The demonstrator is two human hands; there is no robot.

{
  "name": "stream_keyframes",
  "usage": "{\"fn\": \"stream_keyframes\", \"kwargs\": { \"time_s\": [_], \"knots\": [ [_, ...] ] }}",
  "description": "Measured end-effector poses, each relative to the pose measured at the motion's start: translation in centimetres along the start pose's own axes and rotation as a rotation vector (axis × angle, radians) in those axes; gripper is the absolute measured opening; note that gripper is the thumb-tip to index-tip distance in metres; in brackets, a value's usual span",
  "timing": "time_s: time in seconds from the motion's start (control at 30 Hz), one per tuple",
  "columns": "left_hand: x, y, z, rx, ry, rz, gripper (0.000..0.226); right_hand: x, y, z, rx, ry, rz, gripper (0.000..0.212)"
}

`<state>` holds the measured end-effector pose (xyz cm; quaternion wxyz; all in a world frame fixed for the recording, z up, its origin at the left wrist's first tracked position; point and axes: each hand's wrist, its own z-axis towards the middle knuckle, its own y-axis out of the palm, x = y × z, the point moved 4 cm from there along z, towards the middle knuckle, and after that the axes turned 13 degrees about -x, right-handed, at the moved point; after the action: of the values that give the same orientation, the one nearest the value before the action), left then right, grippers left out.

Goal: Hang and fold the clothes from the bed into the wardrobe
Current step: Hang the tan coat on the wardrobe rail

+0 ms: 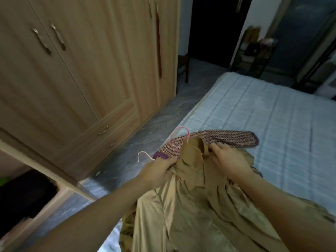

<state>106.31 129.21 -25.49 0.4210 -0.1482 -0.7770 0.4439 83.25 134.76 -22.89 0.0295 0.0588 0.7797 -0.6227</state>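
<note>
- At the near edge of the bed (263,115) we hold a tan shirt (190,206) up by its shoulders, its collar at the top and the body hanging down toward us.
- A pink hanger (182,129) pokes its hook out of the collar, so we judge the shirt is being settled onto it before it goes to the wardrobe (81,70).
- Our left hand (160,170) has its fingers curled tight on the left shoulder of the shirt; a second, pale hanger (143,155) shows just beside it, though we cannot tell whether this hand holds it too.
- Our right hand (229,159) grips the cloth just right of the collar, fingers bent over the fabric, likely pulling that shoulder over the hanger's arm.
- Behind the collar a woven purple-and-brown garment (218,139) lies across the mattress, not yet dealt with.
- To our left the wardrobe stands with its tall doors closed along the far part, while one door (45,164) near us looks swung open.
- Beyond the bed, a dark doorway (214,30) and a blurred rack (254,50).
</note>
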Motion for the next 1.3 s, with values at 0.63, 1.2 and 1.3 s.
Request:
{"fn": "stream_keyframes", "kwargs": {
  "time_s": [0.63, 1.2, 1.3],
  "knots": [
    [8.8, -30.1, -22.0, 0.412, -0.11, 0.465, 0.025, -15.2, -27.4, -8.3, 0.442, -0.317, -0.276, 0.023],
    [0.4, -36.3, -58.8, 0.707, -0.657, 0.62, 0.038, -49.7, -31.1, -11.7, 0.569, -0.682, -0.204, 0.024],
    [-0.8, -36.8, -64.5, 0.736, -0.741, 0.632, 0.037, -55.7, -31.0, -13.1, 0.626, -0.757, -0.193, 0.017]
  ]
}}
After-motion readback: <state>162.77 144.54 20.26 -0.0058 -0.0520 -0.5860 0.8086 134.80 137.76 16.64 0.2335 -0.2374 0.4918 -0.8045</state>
